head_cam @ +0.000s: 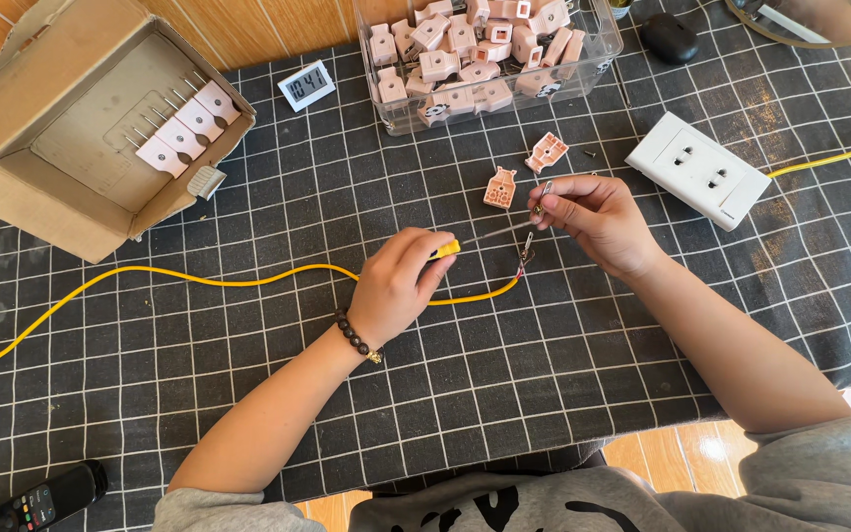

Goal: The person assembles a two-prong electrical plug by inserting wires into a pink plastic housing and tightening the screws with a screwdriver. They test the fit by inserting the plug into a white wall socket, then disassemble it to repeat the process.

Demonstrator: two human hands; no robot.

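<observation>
Fingers of left hand point(398, 286) grip screwdriver point(475, 239); right hand point(595, 219) pinches, seemingly, a metal terminal point(542, 193).

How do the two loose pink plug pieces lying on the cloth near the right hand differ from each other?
The upper plug piece lies tilted and paler, nearer the clear bin. The lower plug piece stands squarer to the grid, looks more orange, and sits closer to the right hand. Both are small, pinkish, lie flat on the checked cloth, and neither is held.
</observation>
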